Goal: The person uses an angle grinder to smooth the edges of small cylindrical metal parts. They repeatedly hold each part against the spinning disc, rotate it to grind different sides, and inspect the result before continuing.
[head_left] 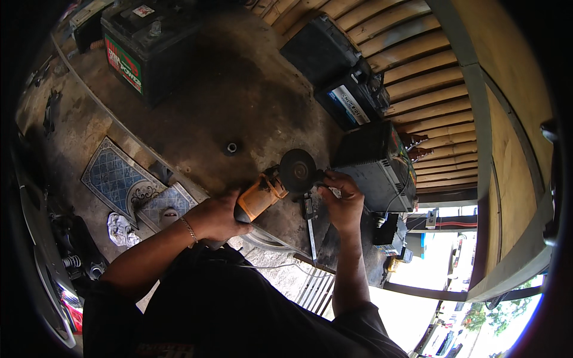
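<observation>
My left hand is wrapped round the body of an orange angle grinder. The grinder's dark round disc faces up, between my two hands. Close by the disc's right edge, my right hand pinches a small dark part; its kind is too small to tell, and I cannot tell whether it touches the disc. Beside my right hand a caliper with a dark display housing lies on the stained workbench. Farther up the bench sits a metal nut.
A large black battery stands at the far left of the bench. Along the right side are another battery and a black boxy unit with cables, by a wooden slat wall. Blue patterned mats lie on the floor at left.
</observation>
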`<state>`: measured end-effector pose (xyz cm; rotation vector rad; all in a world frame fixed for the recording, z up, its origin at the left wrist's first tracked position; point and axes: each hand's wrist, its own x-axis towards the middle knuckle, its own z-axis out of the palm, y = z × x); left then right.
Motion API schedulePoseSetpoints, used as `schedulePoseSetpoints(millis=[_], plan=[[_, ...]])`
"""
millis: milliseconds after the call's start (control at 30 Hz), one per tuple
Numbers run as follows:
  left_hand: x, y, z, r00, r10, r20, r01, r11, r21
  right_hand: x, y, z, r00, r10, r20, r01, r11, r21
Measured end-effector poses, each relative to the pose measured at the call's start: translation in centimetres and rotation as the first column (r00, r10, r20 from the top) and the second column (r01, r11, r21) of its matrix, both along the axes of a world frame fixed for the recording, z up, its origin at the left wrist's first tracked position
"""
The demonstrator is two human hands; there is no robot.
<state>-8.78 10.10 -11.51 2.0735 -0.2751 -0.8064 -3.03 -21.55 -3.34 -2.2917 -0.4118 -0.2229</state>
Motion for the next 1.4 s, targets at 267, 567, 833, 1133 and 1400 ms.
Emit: schedulePoseSetpoints(millis=[267, 567, 833, 1133, 1400], plan=[[0.6, 0.3, 0.9, 0.997, -0.036, -0.061, 0.036, 0.999, 0.001, 1.7, -1.4, 1.4, 0.989, 0.107, -0.1, -0.103, 0.993, 0.05], [0.2, 0.0, 0.9, 0.999, 0.015, -0.033, -0.015, 1.0, -0.015, 2.1, -2.8, -0.6, 0.969, 0.214, -0.125, -0.179, 0.953, 0.242], [-0.1, -0.2, 1.1, 0.999, 0.036, -0.018, -0.036, 0.999, 0.001, -0.7, -4.7, -0.7, 0.913, 0.364, -0.183, 0.006, 0.437, 0.899], [0.0, -0.1, 1.1, 1.0, 0.017, -0.014, -0.016, 0.999, 0.032, -2.7, -5.5, -0.7, 0.933, 0.277, -0.229, 0.077, 0.468, 0.88], [0.1, 0.0, 0.4, 1.0, 0.009, -0.003, -0.009, 1.0, 0.004, -1.5, -3.6, 0.1, 0.957, 0.203, -0.208, 0.0, 0.715, 0.7]])
